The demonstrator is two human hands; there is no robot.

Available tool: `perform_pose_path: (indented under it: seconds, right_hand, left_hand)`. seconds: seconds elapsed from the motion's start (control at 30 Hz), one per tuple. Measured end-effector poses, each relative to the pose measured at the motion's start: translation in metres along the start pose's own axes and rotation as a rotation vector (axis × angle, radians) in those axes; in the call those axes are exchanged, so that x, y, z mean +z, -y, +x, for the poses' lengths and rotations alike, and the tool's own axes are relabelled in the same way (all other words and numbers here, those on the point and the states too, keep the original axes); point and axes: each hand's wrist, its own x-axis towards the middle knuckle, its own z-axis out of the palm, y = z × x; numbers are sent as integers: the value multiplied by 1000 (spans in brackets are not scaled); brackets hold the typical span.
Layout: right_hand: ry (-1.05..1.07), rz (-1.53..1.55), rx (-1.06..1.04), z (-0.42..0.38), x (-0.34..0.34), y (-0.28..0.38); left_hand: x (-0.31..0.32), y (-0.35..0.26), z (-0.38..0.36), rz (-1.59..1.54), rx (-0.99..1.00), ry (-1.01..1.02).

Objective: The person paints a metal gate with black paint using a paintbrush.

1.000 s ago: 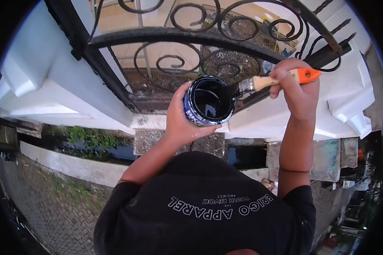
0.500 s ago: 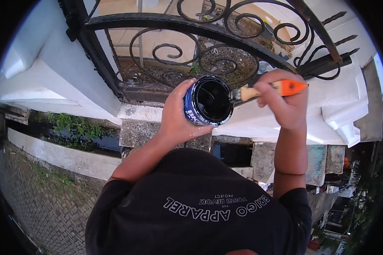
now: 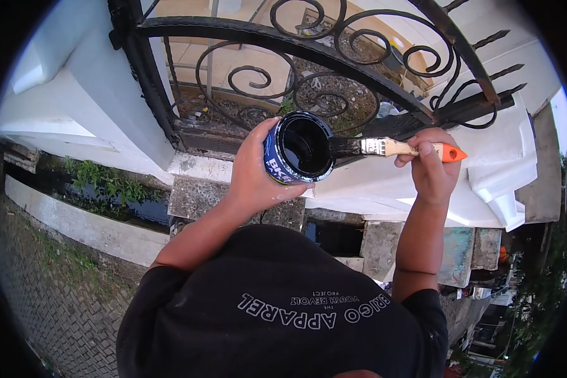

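My left hand (image 3: 256, 170) is wrapped round a blue-labelled paint can (image 3: 277, 159), its open mouth facing up and black paint (image 3: 302, 151) inside. In my right hand (image 3: 433, 160) is a paintbrush (image 3: 394, 148) with a wooden handle and an orange end, held nearly level. Its dark bristles (image 3: 345, 147) are at the can's right rim. Just beyond the can stands a black wrought-iron gate (image 3: 283, 39) with scrollwork.
White walls (image 3: 94, 107) flank the gate on both sides. Concrete slabs (image 3: 201, 200) lie below the can over a water-filled ditch (image 3: 145, 208) with green plants (image 3: 104, 183). Spikes (image 3: 507, 70) stick out at the upper right. Block paving (image 3: 75, 302) is at lower left.
The brush has come out of the can to its right rim, so its bristles now show. My right hand has lowered slightly, and the can sits a little further left in view.
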Motion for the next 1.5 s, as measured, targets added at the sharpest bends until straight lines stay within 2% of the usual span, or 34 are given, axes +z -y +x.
perform_pose_path:
  seconds: [0.17,0.23,0.43,0.5,0.53,0.57,0.63,0.7,0.77,0.83,0.9,0.97,1.03,1.1,1.17,1.23,1.3,1.37,1.43,1.5]
  right_hand:
    - [225,-184,-92,3,-15,-1]
    - [458,-346,-168,6,-23,3]
    - [438,-377,-141,-19,-35,-7]
    - [135,87,-73,-33,-35,-35]
    - [54,295,-91,-39,-33,-53]
    - [35,296,-123,-41,-30,-66]
    - [-160,645,-50,-42,-19,-84]
    - [-214,726,-117,-33,-8,-93]
    - [-329,947,-123,-17,1,-97]
    - [-384,972,-214,4,7,-93]
    - [-544,860,-354,26,11,-77]
    - [-636,599,-538,48,16,-55]
    - [-815,99,-658,71,16,-41]
    - [-994,-580,-733,92,25,-25]
    - [-926,-878,-925,123,41,-30]
    - [-741,-956,-945,140,79,-36]
    - [-712,-932,-925,143,91,-36]
    - [-879,-637,-941,145,76,-36]
    - [-1038,-404,-755,140,40,-44]
    - [-1195,-413,-756,134,13,-39]
  left_hand:
    - [-4,-1,-2,102,10,63]
    - [-6,-3,-2,117,0,59]
    - [-3,0,0,81,-4,31]
    - [-4,3,0,65,10,28]
    - [-6,5,0,39,-14,20]
    - [-6,8,2,12,-29,16]
    - [-10,14,5,-94,-56,26]
    - [-18,15,6,-134,-70,5]
    - [-32,15,8,-120,-41,7]
    - [-50,25,8,-67,-30,18]
    - [-63,23,10,-175,-72,-2]
    - [-78,20,13,-171,-75,10]
    - [-97,22,15,-166,-92,12]
    - [-117,32,17,-24,-62,-15]
    - [-130,36,20,-40,-77,4]
    - [-137,35,23,-82,-114,-44]
    - [-145,35,24,-72,-135,-56]
    - [-154,38,25,-58,-101,-59]
    - [-159,36,26,-74,-104,-52]
    - [-165,36,25,-87,-115,-34]
